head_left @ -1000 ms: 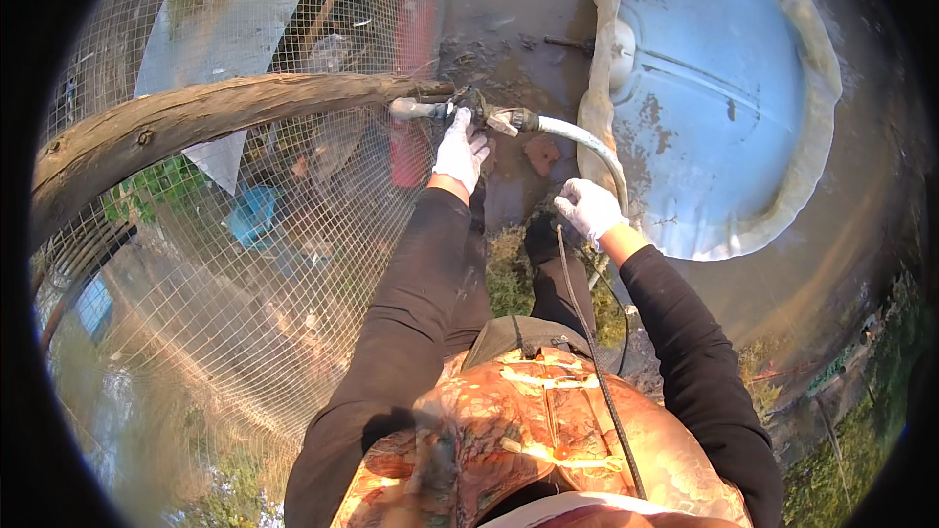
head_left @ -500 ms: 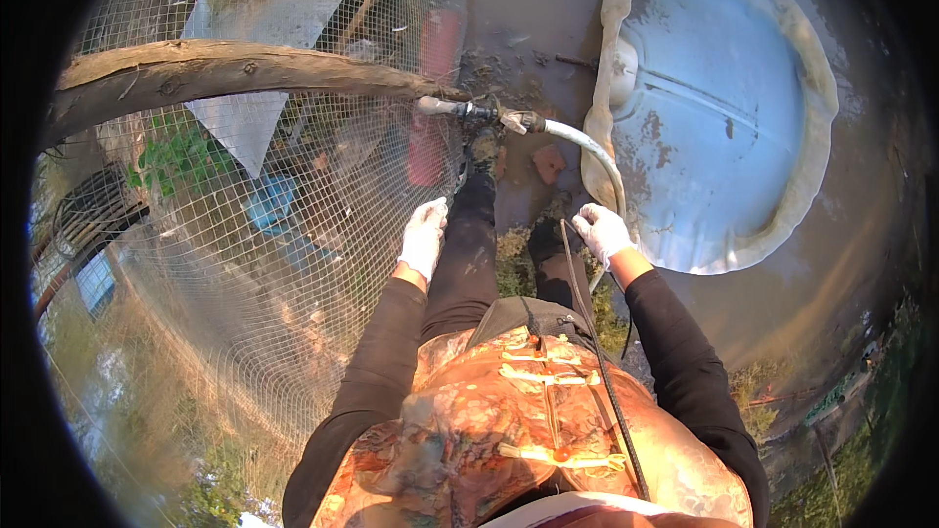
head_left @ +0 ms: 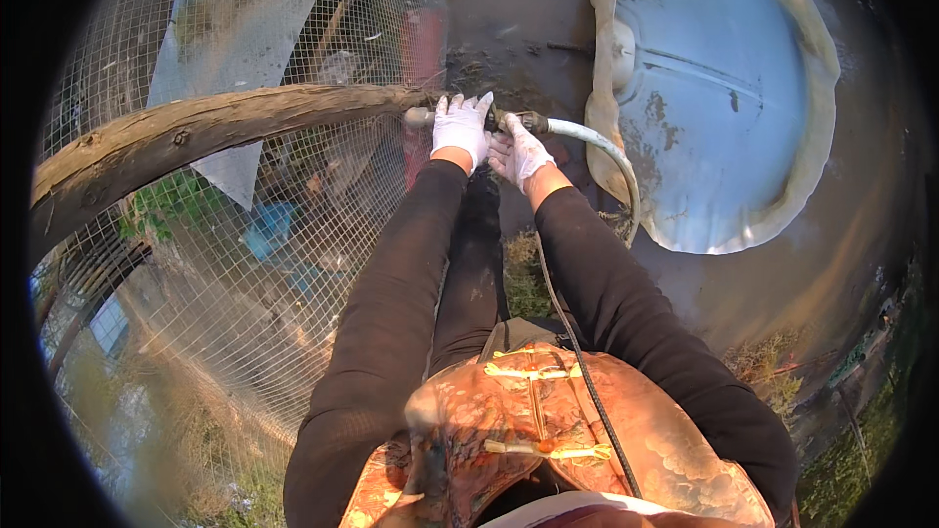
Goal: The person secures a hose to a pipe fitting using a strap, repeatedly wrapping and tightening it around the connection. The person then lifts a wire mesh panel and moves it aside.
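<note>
A pipe fitting (head_left: pixel 533 122) lies across the end of a wooden pole (head_left: pixel 196 122), with a white hose (head_left: pixel 597 140) curving away from its right side. My left hand (head_left: pixel 460 127), in a thin white glove, is closed over the fitting's left part, thumb toward the right. Close beside it, my right hand (head_left: pixel 523 154), gloved alike, has its fingers curled against the fitting's middle from below. Both hands cover most of that middle part, so the exact grip is partly hidden. The pale pipe end (head_left: pixel 419 117) shows left of my left hand.
Wire mesh (head_left: pixel 323 274) fills the left side, with a grey sheet (head_left: pixel 230 29) and a red object (head_left: pixel 423 49) behind it. A large blue tub-like container (head_left: pixel 724 108) with a pale rim stands in muddy water at right. A dark cord (head_left: pixel 577 352) hangs before my patterned apron.
Both hands have moved forward and inward from beside my legs onto the pipe fitting. The view has shifted slightly; the pole's end and hose now appear a little further left or lower.
</note>
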Motion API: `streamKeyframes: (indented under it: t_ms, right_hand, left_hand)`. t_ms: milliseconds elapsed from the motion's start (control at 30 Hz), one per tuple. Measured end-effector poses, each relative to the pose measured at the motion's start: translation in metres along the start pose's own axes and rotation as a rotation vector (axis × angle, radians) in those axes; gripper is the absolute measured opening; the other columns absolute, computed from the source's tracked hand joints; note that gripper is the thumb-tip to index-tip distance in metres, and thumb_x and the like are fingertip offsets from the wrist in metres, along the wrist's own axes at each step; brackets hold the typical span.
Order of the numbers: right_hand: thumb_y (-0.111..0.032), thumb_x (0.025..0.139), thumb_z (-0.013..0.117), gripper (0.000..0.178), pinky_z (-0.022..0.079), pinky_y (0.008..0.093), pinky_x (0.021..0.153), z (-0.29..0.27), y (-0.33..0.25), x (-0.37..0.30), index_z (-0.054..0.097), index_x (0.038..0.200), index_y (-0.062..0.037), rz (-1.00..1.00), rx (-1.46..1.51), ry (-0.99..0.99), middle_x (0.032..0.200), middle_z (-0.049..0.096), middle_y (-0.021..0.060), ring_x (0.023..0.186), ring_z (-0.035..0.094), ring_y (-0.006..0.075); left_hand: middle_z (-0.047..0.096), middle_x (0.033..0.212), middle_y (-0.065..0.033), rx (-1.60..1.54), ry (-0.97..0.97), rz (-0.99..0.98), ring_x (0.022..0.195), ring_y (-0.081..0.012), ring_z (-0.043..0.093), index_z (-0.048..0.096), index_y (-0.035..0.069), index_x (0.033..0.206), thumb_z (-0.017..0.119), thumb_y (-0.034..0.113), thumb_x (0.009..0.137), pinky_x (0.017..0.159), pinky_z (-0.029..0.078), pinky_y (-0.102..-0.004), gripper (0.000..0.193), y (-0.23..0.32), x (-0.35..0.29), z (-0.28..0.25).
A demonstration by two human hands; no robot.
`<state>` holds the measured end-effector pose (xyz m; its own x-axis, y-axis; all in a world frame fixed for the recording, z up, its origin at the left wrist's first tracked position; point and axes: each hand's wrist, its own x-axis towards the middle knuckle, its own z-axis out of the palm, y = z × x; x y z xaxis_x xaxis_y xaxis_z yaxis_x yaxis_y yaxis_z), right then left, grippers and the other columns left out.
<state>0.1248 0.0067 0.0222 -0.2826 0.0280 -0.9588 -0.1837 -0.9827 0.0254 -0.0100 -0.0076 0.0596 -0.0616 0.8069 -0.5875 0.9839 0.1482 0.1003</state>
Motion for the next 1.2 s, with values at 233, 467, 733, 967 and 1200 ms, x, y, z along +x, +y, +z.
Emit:
streamKeyframes:
  t_ms: [233, 467, 733, 967, 1200]
  right_hand:
    - [-0.057, 0.094, 0.063, 0.041, 0.047, 0.0310, 0.065, 0.021, 0.002, -0.001, 0.064, 0.103, -0.0172, -0.094, 0.011, 0.205, 0.081, 0.063, -0.0001, 0.069, 0.057, 0.0150]
    - [-0.049, 0.091, 0.072, 0.033, 0.044, 0.0317, 0.060, 0.032, 0.004, -0.011, 0.066, 0.104, -0.0188, -0.158, -0.045, 0.276, 0.081, 0.064, -0.0002, 0.066, 0.056, 0.0127]
    - [-0.039, 0.088, 0.077, 0.030, 0.042, 0.0323, 0.054, 0.038, 0.013, 0.007, 0.067, 0.102, -0.0145, -0.247, 0.083, 0.381, 0.081, 0.065, 0.0016, 0.060, 0.056, 0.0144]
    - [-0.032, 0.088, 0.073, 0.022, 0.041, 0.0315, 0.050, 0.039, 0.010, 0.011, 0.067, 0.099, -0.0139, -0.259, 0.083, 0.383, 0.076, 0.065, 0.0030, 0.055, 0.055, 0.0143]
    - [-0.038, 0.092, 0.071, 0.024, 0.041, 0.0290, 0.052, 0.032, 0.018, 0.005, 0.067, 0.094, -0.0151, -0.278, 0.109, 0.293, 0.073, 0.064, 0.0002, 0.055, 0.053, 0.0122]
  left_hand:
    - [0.068, 0.123, -0.0087, 0.026, -0.092, 0.134, 0.116, -0.0276, 0.062, 0.036, 0.032, 0.156, 0.067, 0.035, 0.092, 0.103, 0.041, -0.0453, 0.072, -0.007, 0.017, 0.005]
    - [0.068, 0.119, -0.0075, 0.032, -0.030, 0.148, 0.114, -0.0275, 0.061, 0.038, 0.032, 0.155, 0.065, 0.034, 0.093, 0.098, 0.042, -0.0452, 0.068, -0.009, 0.013, 0.010]
    - [0.068, 0.119, -0.0067, 0.048, -0.025, 0.145, 0.114, -0.0268, 0.060, 0.039, 0.032, 0.155, 0.066, 0.036, 0.091, 0.097, 0.043, -0.0450, 0.070, -0.011, 0.017, 0.022]
    - [0.068, 0.122, -0.0068, -0.001, -0.019, 0.135, 0.115, -0.0263, 0.061, 0.039, 0.033, 0.155, 0.069, 0.040, 0.089, 0.097, 0.042, -0.0449, 0.073, -0.012, 0.020, 0.027]
    - [0.068, 0.120, -0.0079, -0.006, -0.027, 0.141, 0.116, -0.0275, 0.060, 0.041, 0.032, 0.153, 0.068, 0.037, 0.089, 0.097, 0.043, -0.0459, 0.070, -0.012, 0.016, 0.022]
